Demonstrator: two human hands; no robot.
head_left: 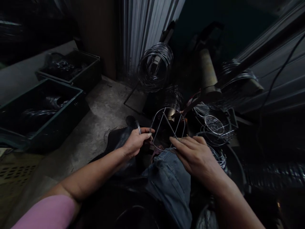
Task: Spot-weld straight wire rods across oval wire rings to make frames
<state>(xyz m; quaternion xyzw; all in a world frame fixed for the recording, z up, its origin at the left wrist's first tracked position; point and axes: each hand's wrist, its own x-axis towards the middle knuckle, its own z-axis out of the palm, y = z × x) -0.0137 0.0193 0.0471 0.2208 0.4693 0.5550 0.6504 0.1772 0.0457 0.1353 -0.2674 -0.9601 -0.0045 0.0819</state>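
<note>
A round wire frame [159, 126] with straight wires crossing in a zigzag inside its ring is held in front of my lap. My left hand [135, 142] pinches its left rim between thumb and fingers. A few thin wire loops [138, 127] show at the back of that hand's fingers; how they are held is unclear. My right hand [194, 152] lies over the frame's lower right side, fingers close together and pressed to the wire, its thumb hidden. Beneath the frame is blue-grey cloth [170, 178] over my lap.
Dark green crates [82, 92] with wire pieces stand at left, near a yellow perforated crate [16, 171]. A wire coil [156, 52] hangs ahead. Another coil [173, 97] sits behind the frame. A metal post [208, 70] rises at right, beside finished-looking wire rings [214, 124].
</note>
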